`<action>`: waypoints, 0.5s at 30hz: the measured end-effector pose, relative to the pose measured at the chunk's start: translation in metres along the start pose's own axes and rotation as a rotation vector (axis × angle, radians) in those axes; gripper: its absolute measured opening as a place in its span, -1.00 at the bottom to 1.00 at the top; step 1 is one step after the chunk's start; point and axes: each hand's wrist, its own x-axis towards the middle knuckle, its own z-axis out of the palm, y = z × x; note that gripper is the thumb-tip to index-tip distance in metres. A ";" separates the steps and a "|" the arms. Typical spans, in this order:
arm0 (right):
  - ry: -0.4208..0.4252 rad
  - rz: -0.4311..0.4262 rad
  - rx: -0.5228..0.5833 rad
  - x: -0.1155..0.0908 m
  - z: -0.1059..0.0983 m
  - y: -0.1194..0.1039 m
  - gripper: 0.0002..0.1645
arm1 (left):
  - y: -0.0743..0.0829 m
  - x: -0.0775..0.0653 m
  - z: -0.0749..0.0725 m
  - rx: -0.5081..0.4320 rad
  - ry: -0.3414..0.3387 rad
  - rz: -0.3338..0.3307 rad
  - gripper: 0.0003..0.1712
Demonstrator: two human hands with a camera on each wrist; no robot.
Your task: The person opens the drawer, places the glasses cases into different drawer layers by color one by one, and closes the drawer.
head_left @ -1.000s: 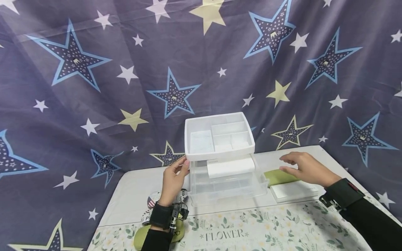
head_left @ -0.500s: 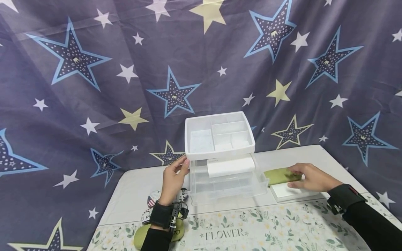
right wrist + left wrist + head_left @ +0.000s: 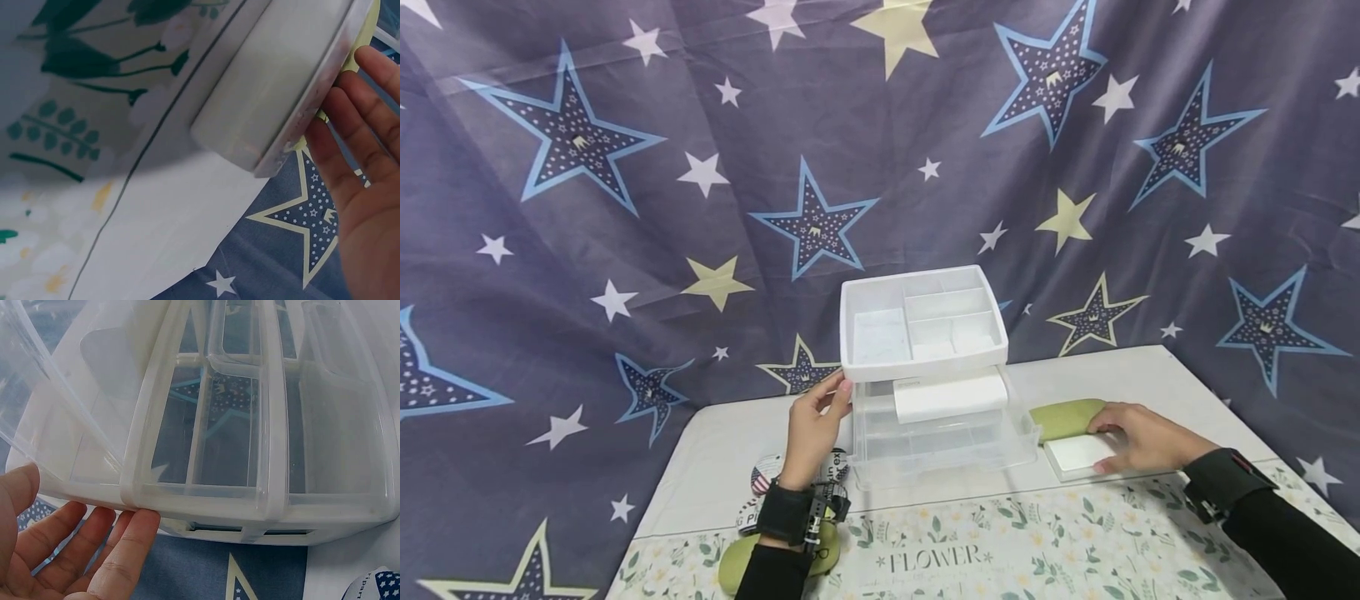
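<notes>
Right grip [image 3: 1142,439] shifted over white box [image 3: 1073,458], clamping unclear; I see its thumb [image 3: 1111,463] only from head. Left grip [image 3: 811,433] apart.

The sleeves [image 3: 1290,540] are black, as are the wide wrist straps [image 3: 1228,477].

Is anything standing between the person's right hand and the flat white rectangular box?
Nothing visible does: in the head view the right hand is over the right end of the flat white rectangular box. The olive-green, rounded, oblong case lies along its far side, close to that hand.
</notes>
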 end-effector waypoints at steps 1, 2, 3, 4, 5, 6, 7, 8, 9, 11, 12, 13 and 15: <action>-0.004 -0.008 -0.004 0.001 0.001 0.000 -0.33 | 0.001 0.000 0.000 0.003 0.003 -0.004 -0.51; -0.010 -0.013 -0.009 0.001 0.001 -0.001 -0.32 | 0.003 0.000 0.000 0.004 0.003 -0.009 -0.52; -0.017 -0.018 -0.015 0.002 0.002 -0.001 -0.31 | 0.005 -0.001 0.000 0.008 0.003 -0.013 -0.53; -0.024 -0.019 -0.022 0.003 0.002 -0.001 -0.29 | 0.010 -0.002 0.000 0.011 0.001 -0.014 -0.53; -0.032 -0.019 -0.027 0.004 0.003 -0.001 -0.28 | 0.015 -0.003 -0.001 0.014 -0.003 -0.016 -0.53; -0.042 -0.017 -0.029 0.004 0.003 -0.001 -0.27 | 0.021 -0.004 -0.001 0.016 -0.005 -0.018 -0.54; -0.053 -0.017 -0.033 0.005 0.004 -0.001 -0.25 | 0.026 -0.005 -0.001 0.017 -0.008 -0.020 -0.54; -0.062 -0.010 -0.040 0.006 0.004 -0.001 -0.24 | 0.032 -0.007 -0.002 0.018 -0.011 -0.018 -0.54; -0.070 -0.005 -0.042 0.006 0.004 -0.002 -0.22 | 0.037 -0.008 -0.002 0.021 -0.013 -0.016 -0.55; -0.081 0.006 -0.049 0.006 0.005 -0.002 -0.20 | 0.041 -0.009 -0.003 0.018 -0.014 -0.011 -0.55; -0.087 0.011 -0.051 0.006 0.005 -0.003 -0.19 | 0.042 -0.010 -0.003 0.017 -0.012 -0.007 -0.55; -0.090 0.015 -0.052 0.006 0.005 -0.004 -0.19 | 0.042 -0.010 -0.003 0.015 -0.010 -0.004 -0.55; -0.098 0.021 -0.052 0.005 0.004 -0.006 -0.19 | 0.041 -0.010 -0.003 0.014 -0.008 -0.006 -0.56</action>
